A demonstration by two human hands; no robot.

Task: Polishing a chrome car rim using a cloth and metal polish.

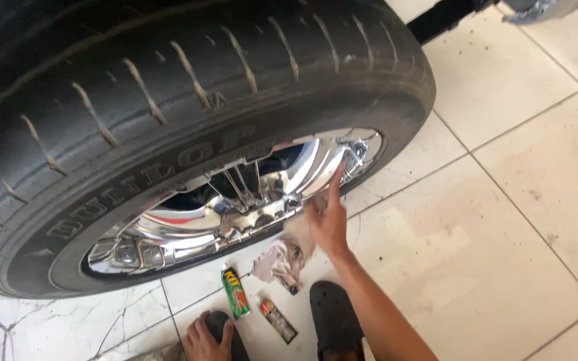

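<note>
A large black tyre (168,87) with a chrome wheel (235,200) fills the upper left. My right hand (329,217) reaches up to the wheel's lower right rim, fingers stretched onto the chrome. A greyish rag (282,257) trails from under its palm down to the tiles. At the bottom edge my left hand (205,337) rests with its fingers curled over the toe of a black shoe (225,327).
A green tube (235,293) and a smaller brown tube (277,319) lie on the white tiled floor (503,220) below the wheel. A second black shoe (334,321) is beside them. A dark bar (443,19) crosses the top right.
</note>
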